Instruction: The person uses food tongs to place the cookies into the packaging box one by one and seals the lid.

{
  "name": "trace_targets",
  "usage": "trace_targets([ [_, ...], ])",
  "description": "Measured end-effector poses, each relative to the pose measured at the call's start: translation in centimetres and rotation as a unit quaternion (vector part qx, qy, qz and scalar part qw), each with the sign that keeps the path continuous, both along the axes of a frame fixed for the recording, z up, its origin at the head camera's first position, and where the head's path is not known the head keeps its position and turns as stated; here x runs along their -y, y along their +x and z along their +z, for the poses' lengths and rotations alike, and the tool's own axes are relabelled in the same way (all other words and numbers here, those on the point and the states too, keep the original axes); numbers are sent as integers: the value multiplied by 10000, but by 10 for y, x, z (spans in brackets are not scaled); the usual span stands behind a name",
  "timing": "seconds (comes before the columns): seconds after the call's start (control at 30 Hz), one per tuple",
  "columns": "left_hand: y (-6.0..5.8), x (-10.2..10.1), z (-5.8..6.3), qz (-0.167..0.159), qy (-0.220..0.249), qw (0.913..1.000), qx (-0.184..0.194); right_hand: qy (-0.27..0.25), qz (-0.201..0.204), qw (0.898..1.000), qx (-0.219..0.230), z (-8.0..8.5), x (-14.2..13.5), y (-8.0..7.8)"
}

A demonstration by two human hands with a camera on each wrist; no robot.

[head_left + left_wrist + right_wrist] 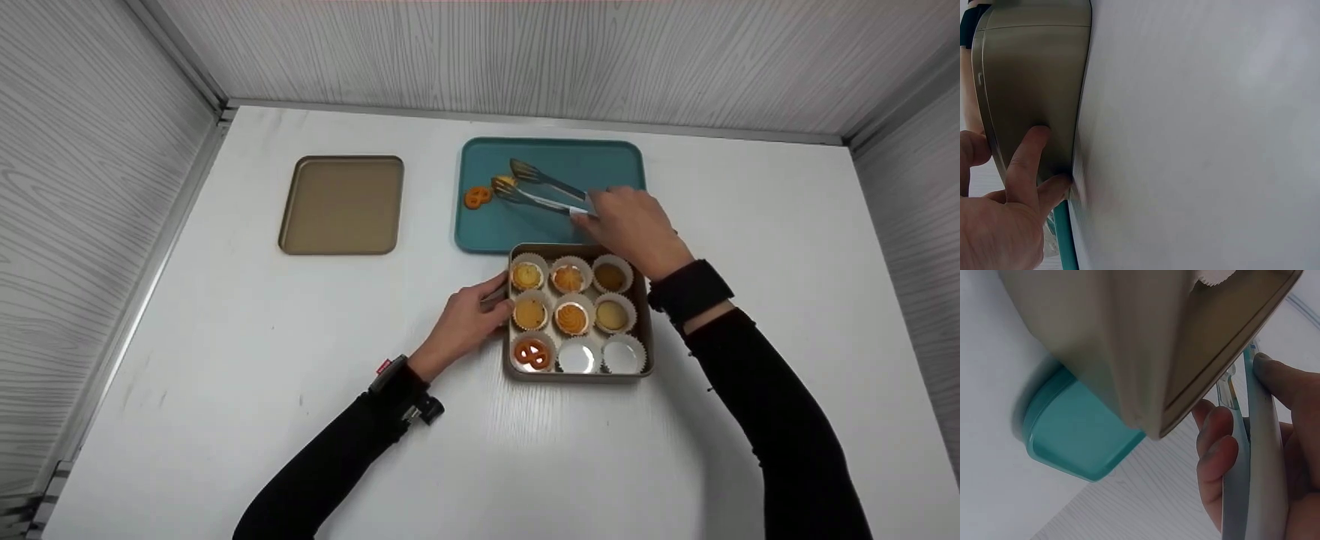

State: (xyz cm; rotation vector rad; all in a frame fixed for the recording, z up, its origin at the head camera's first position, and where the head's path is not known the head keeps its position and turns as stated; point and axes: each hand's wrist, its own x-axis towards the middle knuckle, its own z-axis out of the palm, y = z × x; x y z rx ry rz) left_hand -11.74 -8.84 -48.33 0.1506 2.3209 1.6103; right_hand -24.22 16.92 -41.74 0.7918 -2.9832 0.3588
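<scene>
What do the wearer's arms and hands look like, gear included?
Left hand: bare, black sleeve, black wrist strap with a dark unit, small red marking and a dark protruding part. Right hand: bare, wide black cuff, black long sleeve. No cables that I can make out.

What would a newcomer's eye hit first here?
First, the tin right of centre: nine paper cups, seven holding cookies, two empty at its near right. Just beyond, the right hand holds tongs, tips apart, over the teal tray, where a pretzel lies at left. The left hand touches the tin's left side.
</scene>
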Motion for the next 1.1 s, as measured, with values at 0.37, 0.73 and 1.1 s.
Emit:
trace_targets([
  [0.37, 0, 0, 1, -20, -23, 10000, -74, 51, 54, 9999, 132, -2, 3, -4],
  [0.73, 1, 0, 0, 3, -7, 10000, -37, -46, 81, 10000, 13, -4, -10, 3],
  [1.1, 0, -1, 1, 8, -23, 10000, 16, -571, 124, 9982, -131, 5, -29, 21],
])
